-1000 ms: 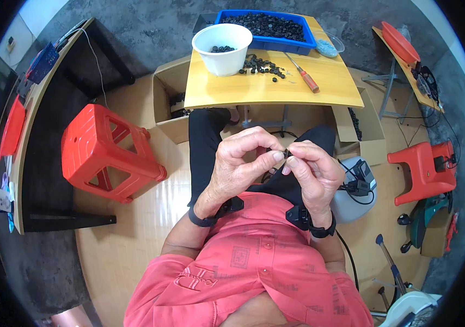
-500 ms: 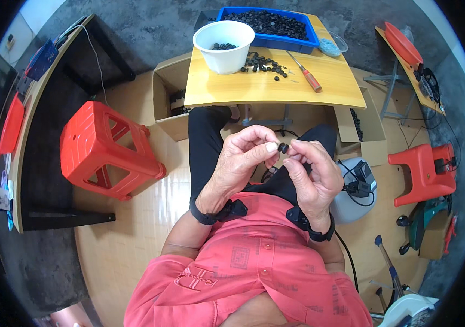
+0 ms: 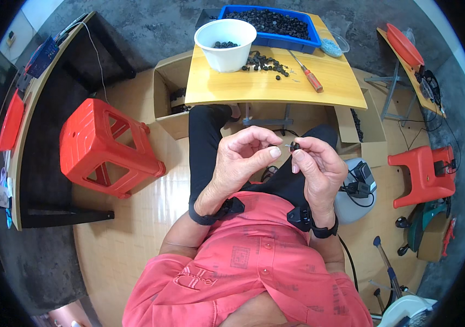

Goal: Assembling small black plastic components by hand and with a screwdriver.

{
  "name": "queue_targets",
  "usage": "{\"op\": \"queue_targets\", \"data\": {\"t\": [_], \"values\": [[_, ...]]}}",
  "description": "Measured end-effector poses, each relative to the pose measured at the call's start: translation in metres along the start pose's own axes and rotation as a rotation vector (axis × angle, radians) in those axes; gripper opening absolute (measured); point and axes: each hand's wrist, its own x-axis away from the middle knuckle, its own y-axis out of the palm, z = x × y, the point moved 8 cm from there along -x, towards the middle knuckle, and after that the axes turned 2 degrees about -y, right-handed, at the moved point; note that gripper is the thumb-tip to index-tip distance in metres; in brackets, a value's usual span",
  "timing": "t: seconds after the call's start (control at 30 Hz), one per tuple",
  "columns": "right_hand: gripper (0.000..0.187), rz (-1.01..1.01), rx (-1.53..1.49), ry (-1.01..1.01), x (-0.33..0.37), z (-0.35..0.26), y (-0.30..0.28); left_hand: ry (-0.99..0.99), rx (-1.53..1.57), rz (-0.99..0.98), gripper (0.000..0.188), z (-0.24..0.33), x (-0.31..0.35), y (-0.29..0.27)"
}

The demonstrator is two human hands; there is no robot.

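Over my lap, my right hand (image 3: 319, 163) pinches a small round black knob (image 3: 295, 146) between thumb and fingers. A short, thin metal piece (image 3: 287, 145) juts from the knob toward the left; whether it is a screw or a spring is too small to tell. Facing it, a little apart, my left hand (image 3: 246, 155) has thumb and fingertips curled together. Something dark shows between those fingertips, mostly hidden. Beyond my hands, more small black round parts (image 3: 265, 63) lie loose on the yellow table (image 3: 232, 90), beside a white bucket (image 3: 225, 52) with several inside.
A blue tray (image 3: 315, 36) heaped with black parts stands at the table's back. Near it are a red-handled screwdriver (image 3: 313, 81) and a clear tub (image 3: 342, 41). Cardboard boxes (image 3: 168, 121) flank the table. Red stools stand left (image 3: 96, 147) and right (image 3: 426, 177).
My hands have drawn slightly apart. The black piece that sat between both hands now shows in my right fingers, and a thin metal bit has come into view in the gap.
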Motion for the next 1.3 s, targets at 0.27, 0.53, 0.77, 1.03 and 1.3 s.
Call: {"op": "queue_targets", "data": {"t": [0.27, 0.53, 0.77, 1.03, 1.3], "values": [[0.015, -0.058, -0.060, 0.061, -0.001, 0.007, 0.006, 0.149, -0.185, -0.050, 0.013, 0.014, -0.001, 0.005], [0.016, -0.076, -0.238, 0.097, 0.000, 0.015, 0.007, 0.023, 0.070, -0.058, 0.010, -0.005, -0.001, 0.010], [0.017, -0.017, -0.233, 0.079, 0.001, 0.019, 0.005, 0.374, -0.579, 0.079, 0.009, 0.028, 0.003, 0.015], [0.018, 0.019, -0.236, 0.074, 0.003, 0.023, 0.006, 0.598, -0.769, 0.200, 0.011, 0.035, 0.013, 0.024], [0.020, -0.006, -0.239, 0.056, 0.004, 0.025, 0.005, 0.542, -0.699, 0.210, 0.011, 0.034, 0.012, 0.018]]}}
